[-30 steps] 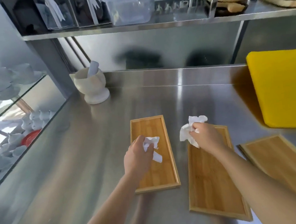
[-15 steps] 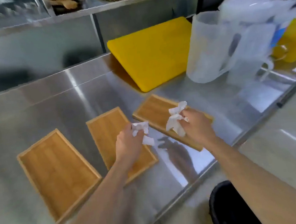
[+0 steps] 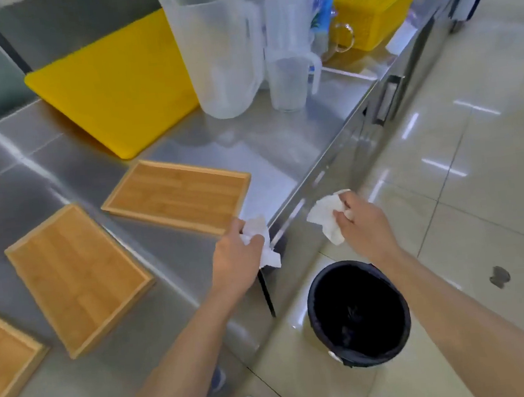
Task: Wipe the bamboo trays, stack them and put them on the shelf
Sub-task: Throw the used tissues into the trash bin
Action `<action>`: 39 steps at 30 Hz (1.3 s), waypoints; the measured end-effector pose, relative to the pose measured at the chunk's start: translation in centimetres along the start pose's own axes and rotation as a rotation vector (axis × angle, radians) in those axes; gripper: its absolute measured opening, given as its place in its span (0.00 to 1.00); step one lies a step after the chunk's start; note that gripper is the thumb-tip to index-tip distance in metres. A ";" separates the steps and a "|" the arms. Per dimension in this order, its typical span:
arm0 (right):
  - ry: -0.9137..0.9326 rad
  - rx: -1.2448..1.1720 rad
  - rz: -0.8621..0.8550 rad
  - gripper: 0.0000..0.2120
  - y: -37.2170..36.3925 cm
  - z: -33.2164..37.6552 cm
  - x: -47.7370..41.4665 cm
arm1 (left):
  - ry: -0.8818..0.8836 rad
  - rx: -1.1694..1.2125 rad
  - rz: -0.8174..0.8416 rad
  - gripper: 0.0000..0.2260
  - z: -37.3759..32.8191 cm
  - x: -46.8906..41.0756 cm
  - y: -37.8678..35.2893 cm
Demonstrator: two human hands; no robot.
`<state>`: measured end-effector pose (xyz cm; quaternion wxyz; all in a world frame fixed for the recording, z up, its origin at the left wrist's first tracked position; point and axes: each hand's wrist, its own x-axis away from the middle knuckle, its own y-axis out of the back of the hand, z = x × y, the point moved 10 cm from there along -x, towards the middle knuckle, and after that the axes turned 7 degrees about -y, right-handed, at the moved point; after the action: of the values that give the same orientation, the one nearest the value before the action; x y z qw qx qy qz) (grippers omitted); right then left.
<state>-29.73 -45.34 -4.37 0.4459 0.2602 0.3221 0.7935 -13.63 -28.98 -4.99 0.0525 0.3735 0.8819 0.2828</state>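
Observation:
Three bamboo trays lie flat on the steel counter [image 3: 25, 178]: one at the right [image 3: 178, 195], one in the middle [image 3: 78, 277], and one cut off at the left edge [image 3: 2, 355]. My left hand [image 3: 236, 259] is over the counter's front edge, closed on a crumpled white paper towel [image 3: 263, 241]. My right hand [image 3: 365, 224] is out past the counter, above the floor, holding a second crumpled white paper towel [image 3: 325, 216]. Neither hand touches a tray.
A black-lined waste bin [image 3: 358, 312] stands on the tiled floor below my right hand. A yellow cutting board [image 3: 113, 88] leans at the back. Clear plastic jugs [image 3: 222, 50] and a yellow crate [image 3: 376, 8] crowd the counter's far right.
The view has swung right and down. Both hands left the trays and moved right with their paper towels, the right one now beyond the counter edge above the bin.

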 end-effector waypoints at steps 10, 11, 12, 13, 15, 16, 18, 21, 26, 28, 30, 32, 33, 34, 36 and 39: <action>-0.203 0.052 0.162 0.11 -0.5 -19.6 0.4 | 0.236 0.092 0.198 0.05 4.1 3.0 -18.0; -0.212 0.043 0.187 0.15 -1.0 -21.2 0.5 | 0.278 0.141 0.258 0.11 4.9 3.3 -20.1; -0.210 0.024 0.208 0.17 -1.4 -22.4 0.5 | 0.320 0.169 0.326 0.15 5.8 3.6 -22.2; -0.205 0.004 0.220 0.18 -1.9 -23.6 0.4 | 0.341 0.158 0.380 0.16 6.7 3.9 -24.1; -0.227 -0.006 0.216 0.17 -3.1 -26.1 0.3 | 0.319 0.074 0.394 0.11 8.9 3.8 -27.0; -0.232 0.003 0.202 0.17 -3.8 -27.5 0.0 | 0.282 0.015 0.361 0.10 10.1 3.2 -28.2; -0.213 0.042 0.176 0.18 -5.6 -30.1 -0.7 | 0.186 -0.087 0.284 0.09 11.5 1.9 -30.3; -0.169 0.041 0.146 0.18 -8.6 -32.8 -2.3 | 0.029 -0.140 0.228 0.10 10.9 0.7 -33.3; -0.154 -0.017 -0.019 0.15 -12.6 -37.8 -5.1 | 0.061 -0.311 0.079 0.06 16.3 -0.7 -38.2; -0.127 0.057 -0.054 0.14 -15.0 -39.9 -5.6 | 0.047 -0.359 0.135 0.12 19.2 -1.3 -41.2; -0.067 0.269 0.022 0.17 -19.0 -42.3 -5.6 | 0.025 -0.450 0.226 0.16 22.2 -1.5 -44.4; -0.099 0.516 0.313 0.28 -24.7 -46.2 -4.5 | 0.020 -0.691 0.480 0.22 26.6 -0.4 -48.3; -0.125 0.608 0.489 0.35 -27.2 -48.3 -3.4 | 0.063 -0.795 0.680 0.26 29.3 0.9 -50.1; -0.155 0.649 0.632 0.39 -28.8 -49.9 -2.1 | 0.114 -0.873 0.874 0.29 31.7 2.4 -51.2; -0.179 0.633 0.747 0.42 -30.0 -50.8 -0.9 | 0.152 -0.954 1.081 0.32 33.8 4.3 -51.5; -0.079 0.616 0.682 0.38 -28.7 -48.5 -1.9 | 0.072 -0.975 1.005 0.32 32.3 3.1 -50.1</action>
<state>-47.30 -49.21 -57.85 0.0731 0.5017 0.4216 0.7518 -37.58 -40.10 -58.51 0.0476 0.6600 0.3761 0.6486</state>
